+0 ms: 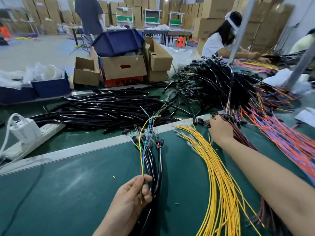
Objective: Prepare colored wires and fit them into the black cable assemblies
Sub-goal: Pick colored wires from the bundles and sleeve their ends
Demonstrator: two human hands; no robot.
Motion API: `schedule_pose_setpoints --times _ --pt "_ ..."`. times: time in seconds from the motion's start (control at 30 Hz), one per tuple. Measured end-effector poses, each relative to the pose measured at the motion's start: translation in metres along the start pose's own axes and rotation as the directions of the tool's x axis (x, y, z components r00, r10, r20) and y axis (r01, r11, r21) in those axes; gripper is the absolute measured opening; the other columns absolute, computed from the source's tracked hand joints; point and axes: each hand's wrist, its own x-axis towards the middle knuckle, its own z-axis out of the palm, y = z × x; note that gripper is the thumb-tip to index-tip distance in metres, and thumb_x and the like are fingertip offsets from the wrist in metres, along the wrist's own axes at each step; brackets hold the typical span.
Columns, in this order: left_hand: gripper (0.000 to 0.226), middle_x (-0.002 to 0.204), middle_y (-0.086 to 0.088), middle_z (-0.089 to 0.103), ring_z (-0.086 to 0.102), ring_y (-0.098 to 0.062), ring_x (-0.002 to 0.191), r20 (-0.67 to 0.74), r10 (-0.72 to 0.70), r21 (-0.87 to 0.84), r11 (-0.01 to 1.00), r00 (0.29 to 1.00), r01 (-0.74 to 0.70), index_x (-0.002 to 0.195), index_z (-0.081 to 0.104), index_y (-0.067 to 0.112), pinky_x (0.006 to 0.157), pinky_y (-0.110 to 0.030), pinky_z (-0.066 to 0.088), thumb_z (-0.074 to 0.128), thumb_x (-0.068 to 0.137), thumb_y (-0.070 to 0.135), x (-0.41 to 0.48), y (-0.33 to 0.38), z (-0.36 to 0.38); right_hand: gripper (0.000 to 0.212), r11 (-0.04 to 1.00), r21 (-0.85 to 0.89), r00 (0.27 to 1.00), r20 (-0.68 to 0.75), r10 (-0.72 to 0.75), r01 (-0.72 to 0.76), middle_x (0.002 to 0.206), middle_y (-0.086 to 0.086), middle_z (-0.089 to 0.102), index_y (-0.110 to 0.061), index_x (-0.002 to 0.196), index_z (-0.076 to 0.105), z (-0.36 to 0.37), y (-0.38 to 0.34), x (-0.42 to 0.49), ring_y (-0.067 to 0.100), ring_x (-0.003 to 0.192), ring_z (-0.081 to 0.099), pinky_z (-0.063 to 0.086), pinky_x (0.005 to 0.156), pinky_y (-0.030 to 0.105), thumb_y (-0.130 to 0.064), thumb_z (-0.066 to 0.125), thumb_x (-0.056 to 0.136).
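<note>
Green mat (76, 193), left hand (131, 195) pinching coloured wires (141, 151) pointing away, right hand (220, 129) grip unclear

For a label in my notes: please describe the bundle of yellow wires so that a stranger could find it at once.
Start at the green mat before the person. Right of the black cables beside the left hand, a loose fan of yellow wires lies flat on it. It alone is one colour, yellow, without black sleeves, unlike the mixed orange and purple wires further right.
</note>
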Motion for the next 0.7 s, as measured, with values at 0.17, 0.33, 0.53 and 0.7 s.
schedule_pose_setpoints --times 0.17,0.33,0.53,0.7 --pt "0.025 0.048 -0.005 0.041 0.041 -0.013 0.038 -0.011 0.003 0.006 1.000 1.000 -0.003 0.066 0.071 0.002 0.037 -0.020 0.040 0.052 0.076 0.016 -0.003 0.003 0.005 0.012 0.998 0.002 0.996 0.057 0.067 -0.067 0.108 0.014 0.053 -0.005 0.096 0.057 -0.002 -0.007 0.013 0.033 0.088 0.057 0.041 0.064 0.033 -0.002 0.046 0.093" --pt "0.026 0.047 -0.005 0.042 0.042 -0.013 0.037 -0.011 -0.005 0.010 1.000 1.000 0.005 0.063 0.072 0.003 0.037 -0.019 0.040 0.052 0.075 0.015 -0.004 0.006 0.007 0.020 0.996 -0.027 0.990 0.110 0.090 -0.088 0.116 0.015 0.051 -0.004 0.108 0.055 -0.007 -0.013 0.020 0.034 0.098 0.057 0.039 0.069 0.035 -0.001 0.045 0.090" --pt "0.025 0.048 -0.005 0.045 0.044 -0.013 0.038 -0.018 -0.025 0.010 1.000 1.000 0.026 0.062 0.072 0.005 0.038 -0.019 0.042 0.053 0.075 0.015 -0.004 0.007 0.007 0.034 0.995 -0.092 0.998 0.059 -0.036 0.042 0.104 0.018 0.062 -0.004 0.121 0.038 -0.049 -0.026 0.036 0.036 0.089 0.060 0.038 0.063 0.036 0.002 0.042 0.087" --pt "0.024 0.049 -0.007 0.048 0.046 -0.014 0.038 -0.029 -0.034 0.008 0.999 0.999 0.034 0.062 0.072 0.004 0.038 -0.020 0.043 0.054 0.074 0.014 -0.002 0.006 0.006 0.025 0.947 0.015 0.809 -0.524 -0.266 0.321 0.086 0.020 0.063 0.002 0.120 0.045 -0.141 -0.047 0.042 0.035 0.066 0.061 0.035 0.048 0.032 -0.004 0.036 0.098"
